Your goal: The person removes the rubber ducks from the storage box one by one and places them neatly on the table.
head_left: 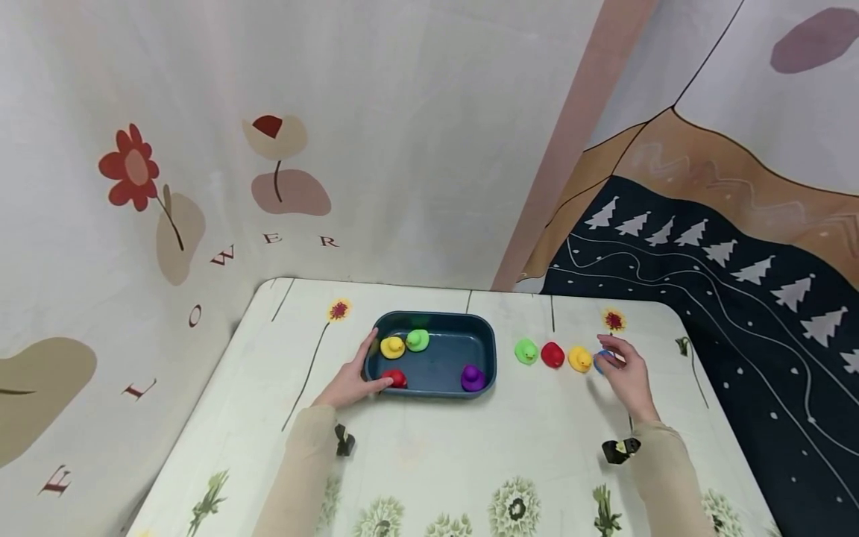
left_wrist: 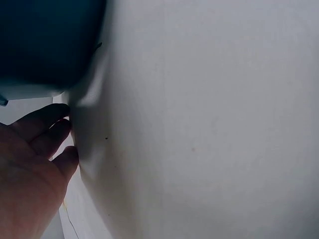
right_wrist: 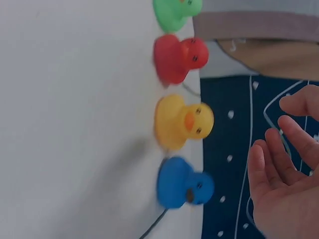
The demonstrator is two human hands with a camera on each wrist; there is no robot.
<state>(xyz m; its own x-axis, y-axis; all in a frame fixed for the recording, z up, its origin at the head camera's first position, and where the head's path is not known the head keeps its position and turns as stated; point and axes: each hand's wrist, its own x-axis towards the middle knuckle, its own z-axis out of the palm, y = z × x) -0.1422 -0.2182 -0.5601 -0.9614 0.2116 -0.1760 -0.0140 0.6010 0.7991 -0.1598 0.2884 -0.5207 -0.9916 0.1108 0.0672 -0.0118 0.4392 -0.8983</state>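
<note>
At the left end of a dark blue tray (head_left: 436,395), my left hand (head_left: 350,379) rests with the fingers along the side and the thumb at the front rim. In the tray sit a yellow duck (head_left: 392,347), a green duck (head_left: 417,340), a red duck (head_left: 396,378) partly behind my thumb, and a purple duck (head_left: 473,378). My right hand (head_left: 627,377) hovers over a blue duck (right_wrist: 182,184). The right wrist view shows a gap between them, with nothing in the fingers.
Beside the blue duck, a yellow duck (head_left: 580,359), a red duck (head_left: 553,355) and a green duck (head_left: 526,351) stand in a row right of the tray. Patterned white cloth covers the table (head_left: 429,455). Printed curtains (head_left: 429,149) hang behind it.
</note>
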